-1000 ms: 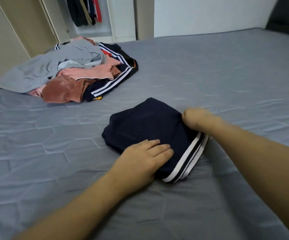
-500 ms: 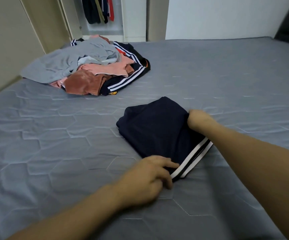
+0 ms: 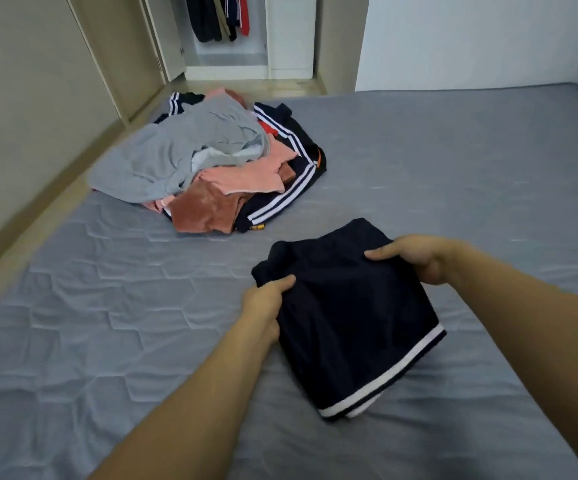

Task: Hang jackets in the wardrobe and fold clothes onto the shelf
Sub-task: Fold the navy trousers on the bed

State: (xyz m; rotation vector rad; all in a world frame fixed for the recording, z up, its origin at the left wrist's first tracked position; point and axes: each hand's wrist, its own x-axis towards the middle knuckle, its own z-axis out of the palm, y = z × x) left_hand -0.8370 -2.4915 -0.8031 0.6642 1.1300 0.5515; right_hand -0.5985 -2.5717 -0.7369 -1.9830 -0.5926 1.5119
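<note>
Your left hand (image 3: 263, 304) grips the left edge of the folded navy garment (image 3: 346, 317), thumb on top and the other fingers curled underneath, out of sight. Your right hand (image 3: 419, 259) holds the far right corner of the same garment, thumb laid flat across the dark cloth and the remaining fingers wrapped round the edge below it. Between your two thumbs the fabric lies smooth in a rough rectangle. The end nearest you, below both hands, shows a white stripe (image 3: 389, 374) running along the hem, with a second layer of the fold peeking out just under it. Whether the part between your fingers is lifted or flat on the grey quilted mattress (image 3: 107, 323) you cannot tell from this view; the near end rests on the bedding.

Well beyond your fingertips, towards the far left, sits the pile of unfolded clothes (image 3: 211, 168): a grey top (image 3: 176, 154) draped over it, pink and rust-coloured pieces beneath, and a dark striped jacket (image 3: 291, 188) spilling out on the side nearer your right hand. Farther still past the pile, the open wardrobe (image 3: 225, 36) shows dark garments and one red one hanging inside. A beige wall (image 3: 20, 116) runs along the bed on your left-hand side.
</note>
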